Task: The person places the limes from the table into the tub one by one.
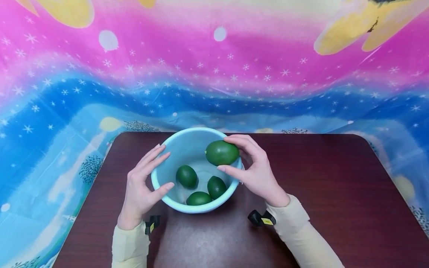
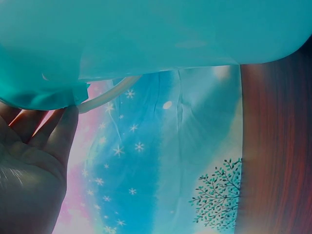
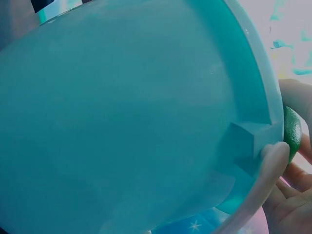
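Note:
A light blue bucket point(image 1: 201, 209) stands on the table with three dark green avocados inside: one at the left point(image 1: 186, 176), one at the right point(image 1: 216, 187) and one near the front wall point(image 1: 199, 198). My right hand point(image 1: 259, 173) holds another avocado point(image 1: 222, 153) between thumb and fingers, over the bucket's right rim. That fruit shows partly behind the rim in the right wrist view. At the left rim my left hand point(image 1: 142, 182) has its fingers and thumb spread over the edge, holding no fruit. In the left wrist view its fingertips are hidden behind the rim.
The dark brown table point(image 1: 328, 193) extends on both sides of the bucket. A pale bucket handle point(image 3: 258, 190) hangs along its outside. Behind the table hangs a pink and blue patterned cloth point(image 1: 234, 78). Black cameras point(image 1: 261, 218) are worn on the wrists.

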Demonstrator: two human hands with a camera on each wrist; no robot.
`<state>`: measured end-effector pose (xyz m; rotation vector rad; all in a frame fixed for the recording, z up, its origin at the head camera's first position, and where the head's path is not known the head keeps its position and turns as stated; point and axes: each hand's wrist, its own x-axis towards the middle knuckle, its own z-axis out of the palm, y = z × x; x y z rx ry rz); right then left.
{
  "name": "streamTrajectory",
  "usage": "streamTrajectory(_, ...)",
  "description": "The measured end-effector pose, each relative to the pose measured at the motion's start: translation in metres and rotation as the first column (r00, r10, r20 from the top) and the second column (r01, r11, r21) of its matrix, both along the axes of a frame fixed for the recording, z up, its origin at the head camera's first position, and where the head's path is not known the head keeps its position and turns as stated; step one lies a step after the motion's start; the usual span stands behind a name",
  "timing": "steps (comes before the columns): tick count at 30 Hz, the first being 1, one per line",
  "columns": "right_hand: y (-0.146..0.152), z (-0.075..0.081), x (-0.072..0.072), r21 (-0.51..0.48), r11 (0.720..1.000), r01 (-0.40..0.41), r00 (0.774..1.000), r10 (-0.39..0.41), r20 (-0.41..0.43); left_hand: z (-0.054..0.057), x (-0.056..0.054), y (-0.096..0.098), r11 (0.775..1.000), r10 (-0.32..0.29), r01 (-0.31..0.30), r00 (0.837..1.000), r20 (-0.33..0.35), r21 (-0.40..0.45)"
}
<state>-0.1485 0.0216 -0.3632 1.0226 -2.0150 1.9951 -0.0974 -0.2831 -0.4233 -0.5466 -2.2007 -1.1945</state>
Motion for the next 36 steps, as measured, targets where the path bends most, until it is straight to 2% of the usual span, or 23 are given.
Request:
streamTrajectory(10, -0.0022, -0.0027, -0.0016, 0.054, 0.998, 0.017, 1.000, -0.016, -0.025, -0.0005, 0.0004, -0.0002, 1.000, -0.005, 0.005, 1.000, 0.007, 0.003)
streamTrajectory(24, -0.0035, -0.0020, -0.0006, 0.075, 0.996, 0.038, 0.998, -0.034, -0.051, -0.0006, 0.0001, -0.0005, 1.000, -0.004, 0.004, 1.000, 0.006, 0.002)
streamTrajectory(31, -0.0041, -0.0024, -0.0008, 0.065, 0.998, -0.001, 0.999, 0.003, -0.041, -0.0009, 0.0002, -0.0004, 1.000, -0.005, 0.005, 1.000, 0.005, 0.004)
streamTrajectory(36, -0.0041, -0.0018, -0.0001, 0.058, 0.998, 0.001, 1.000, 0.001, -0.024, -0.0010, 0.0000, -0.0003, 1.000, -0.006, 0.006, 1.000, 0.008, 0.006)
